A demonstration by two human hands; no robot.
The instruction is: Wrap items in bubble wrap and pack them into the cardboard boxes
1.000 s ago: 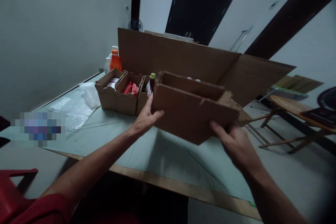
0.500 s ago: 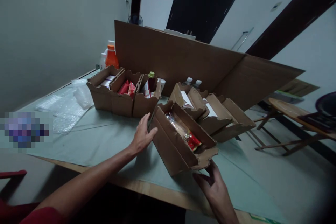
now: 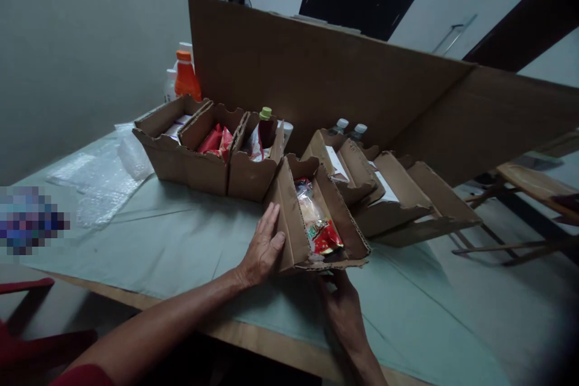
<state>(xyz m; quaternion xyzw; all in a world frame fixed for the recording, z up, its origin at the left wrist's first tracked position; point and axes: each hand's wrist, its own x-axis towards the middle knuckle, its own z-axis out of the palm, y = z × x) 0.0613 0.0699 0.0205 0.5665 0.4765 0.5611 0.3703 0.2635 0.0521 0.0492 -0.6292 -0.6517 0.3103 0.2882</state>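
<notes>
An open cardboard box (image 3: 289,223) rests on the table, tilted against other boxes. Inside it lies a clear packet with a red label (image 3: 319,226). My left hand (image 3: 262,250) presses flat on the box's left wall. My right hand (image 3: 341,301) holds the box's near end from below, its fingers tucked under the flap. To the left stands a row of three open boxes (image 3: 203,160) with red packets (image 3: 216,140) and a green-capped bottle (image 3: 265,126).
More open boxes (image 3: 389,199) lean to the right, with two small white-capped bottles (image 3: 348,128) behind them. A large cardboard sheet (image 3: 316,72) stands at the back. An orange bottle (image 3: 184,75) and bubble wrap (image 3: 104,172) are at the left. The table (image 3: 172,241) has a pale green cover.
The box was held up in the air a second ago; it has come down onto the table and turned end-on towards me. Both hands followed it down.
</notes>
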